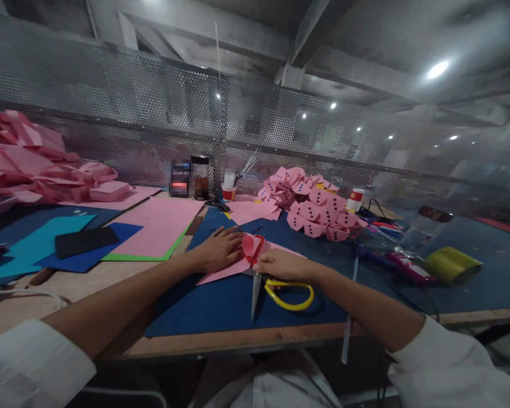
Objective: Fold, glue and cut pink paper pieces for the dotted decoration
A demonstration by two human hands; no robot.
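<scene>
My left hand lies flat with its fingers stretched out, pressing on a folded sheet of pink paper on the blue mat. Close to its right, my right hand is closed around the middle of a pair of scissors. The scissors' yellow handle sticks out below this hand, and one metal blade points toward me. Beside my right fingers, over the paper, is a red loop-shaped part; whether it belongs to the scissors is hard to tell.
Cut pink pieces with dark dots are heaped behind my hands. At left lie coloured sheets and a pink paper pile. A clear jar, a yellow roll and a ruler-like strip are on the right.
</scene>
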